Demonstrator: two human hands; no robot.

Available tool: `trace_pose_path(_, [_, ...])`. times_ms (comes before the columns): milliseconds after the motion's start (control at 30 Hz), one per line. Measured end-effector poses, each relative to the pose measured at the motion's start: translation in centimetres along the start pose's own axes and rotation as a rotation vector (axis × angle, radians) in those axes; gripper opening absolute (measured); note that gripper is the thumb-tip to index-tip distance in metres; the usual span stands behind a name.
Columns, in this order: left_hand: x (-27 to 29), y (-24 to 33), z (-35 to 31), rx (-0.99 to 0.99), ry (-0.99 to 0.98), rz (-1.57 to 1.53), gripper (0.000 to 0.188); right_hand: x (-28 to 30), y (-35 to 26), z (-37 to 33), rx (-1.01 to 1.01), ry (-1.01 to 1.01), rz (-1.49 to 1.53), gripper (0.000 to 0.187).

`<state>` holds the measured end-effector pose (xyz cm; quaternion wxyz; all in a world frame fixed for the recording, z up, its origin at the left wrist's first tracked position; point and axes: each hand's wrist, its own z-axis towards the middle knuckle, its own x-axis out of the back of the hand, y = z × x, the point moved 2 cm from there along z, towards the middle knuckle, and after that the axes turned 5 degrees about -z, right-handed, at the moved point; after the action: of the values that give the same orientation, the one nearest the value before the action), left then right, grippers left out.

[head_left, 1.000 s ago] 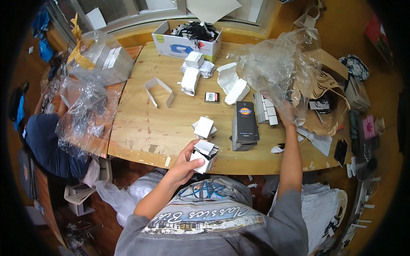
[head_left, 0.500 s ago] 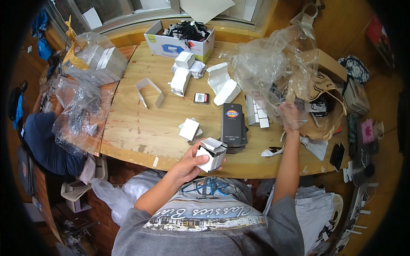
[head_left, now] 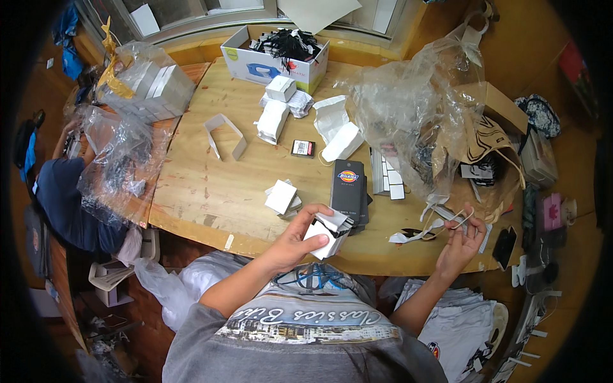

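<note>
My left hand (head_left: 295, 241) is closed around a thick stack of small white cards (head_left: 324, 237), held upright over the table's front edge. My right hand (head_left: 461, 246) is raised near the front right of the table, its fingers bent around a thin pale loop (head_left: 461, 219) that looks like a rubber band. Just left of that hand lie scissors with dark handles (head_left: 418, 235) and a white paper strip. Between my hands sits a pile of black hang tags (head_left: 347, 188). A small pile of white cards (head_left: 281, 197) rests behind my left hand.
Behind stand a white carton (head_left: 274, 67) of black-stringed tags, white card bundles (head_left: 273, 121) and a small black label (head_left: 302, 148). Clear plastic (head_left: 408, 108) and a brown paper bag (head_left: 511, 172) crowd the right. A phone (head_left: 504, 247) lies near the edge. Another person (head_left: 76, 198) works at left.
My right hand has come out from the plastic by the paper bag, toward me and slightly right, now with the thin loop in its fingers. My left hand and its stack shifted slightly right.
</note>
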<state>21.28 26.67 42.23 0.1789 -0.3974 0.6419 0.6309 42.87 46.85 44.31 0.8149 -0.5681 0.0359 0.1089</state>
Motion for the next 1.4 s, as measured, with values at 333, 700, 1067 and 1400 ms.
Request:
trace_pose_path(333, [-0.3, 1.2, -0.7, -0.049, -0.072, 0.022, 0.035, -9.6, -3.5, -4.7, 0.072, -0.704, -0.142, 0.048])
trace_pose_path(700, [1.2, 1.6, -2.3, 0.026, -0.240, 0.003, 0.041, -13.3, -2.8, -7.5, -0.178, -1.329, -0.124, 0.065])
trace_pose_path(1067, [1.0, 1.4, -3.4, -0.057, -0.062, 0.106, 0.036, -13.4, -3.0, -8.9, -0.059, -1.143, -0.168, 0.053])
trace_pose_path(1400, [-0.8, 1.7, -3.4, -0.293, -0.050, 0.697, 0.032, -13.6, -4.1, -9.6, 0.293, -1.018, -0.575, 0.053])
